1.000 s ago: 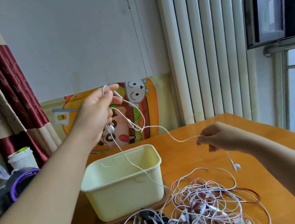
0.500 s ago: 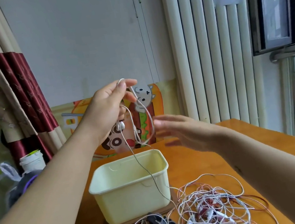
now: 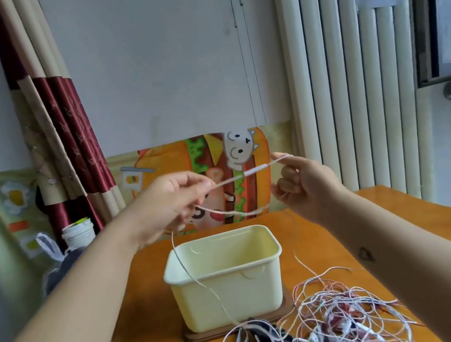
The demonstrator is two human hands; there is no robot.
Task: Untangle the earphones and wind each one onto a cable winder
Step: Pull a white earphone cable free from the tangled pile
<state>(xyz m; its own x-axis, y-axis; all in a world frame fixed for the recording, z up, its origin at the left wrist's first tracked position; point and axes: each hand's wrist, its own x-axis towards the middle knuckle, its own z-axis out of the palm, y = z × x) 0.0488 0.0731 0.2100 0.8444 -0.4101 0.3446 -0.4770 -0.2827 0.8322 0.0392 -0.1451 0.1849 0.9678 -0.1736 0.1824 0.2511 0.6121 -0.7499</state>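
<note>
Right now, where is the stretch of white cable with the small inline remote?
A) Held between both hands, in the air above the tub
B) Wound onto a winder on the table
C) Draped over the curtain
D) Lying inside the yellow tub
A: the white cable runs from the left hand to the right hand, above the yellow tub.
</note>
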